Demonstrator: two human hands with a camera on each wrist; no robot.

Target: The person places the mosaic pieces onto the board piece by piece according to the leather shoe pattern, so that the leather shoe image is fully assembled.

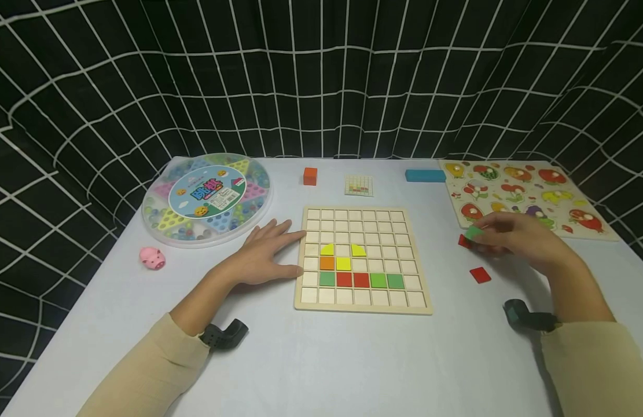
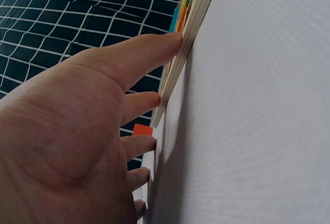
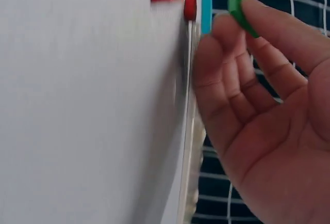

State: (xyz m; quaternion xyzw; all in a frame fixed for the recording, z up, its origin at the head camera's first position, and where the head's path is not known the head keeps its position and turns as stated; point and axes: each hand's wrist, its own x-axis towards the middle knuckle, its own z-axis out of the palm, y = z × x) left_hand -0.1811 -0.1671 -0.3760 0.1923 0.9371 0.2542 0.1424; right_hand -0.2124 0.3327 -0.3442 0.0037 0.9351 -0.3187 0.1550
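My left hand [image 1: 264, 255] lies spread beside the wooden grid board [image 1: 363, 307], thumb and index fingertip right at its left edge. On the board are a row of green and red square tiles, an orange tile [image 1: 327, 263], a yellow tile [image 1: 344, 264] and two yellow quarter-round tiles. Between thumb and fingers, my right hand [image 1: 519, 237] pinches a green square tile [image 1: 474, 233], which shows tilted in the right wrist view [image 3: 237, 8]. One red tile [image 1: 464, 241] lies under those fingertips, and a second red tile [image 1: 480, 275] rests nearer on the table.
Behind the board are an orange cube [image 1: 310, 176], a small pattern card [image 1: 359, 186] and a blue block [image 1: 425, 175]. A fruit puzzle board [image 1: 587, 200] lies far right. At left are a round marble game [image 1: 264, 211] and a pink toy pig [image 1: 152, 258].
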